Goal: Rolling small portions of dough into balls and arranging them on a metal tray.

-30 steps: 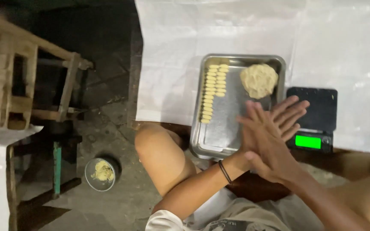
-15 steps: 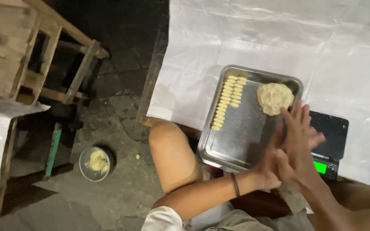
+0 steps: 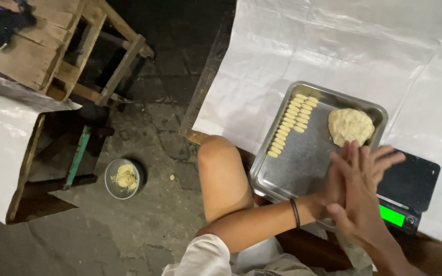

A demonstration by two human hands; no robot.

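Pressing flat palm to palm, left hand (image 3: 333, 186) and right hand (image 3: 359, 197) hover over the metal tray (image 3: 292, 163) at the counter's near edge; whether the grip encloses anything is hidden.

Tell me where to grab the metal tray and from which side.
Probably best to grip the metal tray by its raised near-left rim, coming from the knee side. That corner is bare, while the dough lump and rows of small dough pieces fill the far end.

A small bowl (image 3: 124, 178) of yellow paste sits on the floor.
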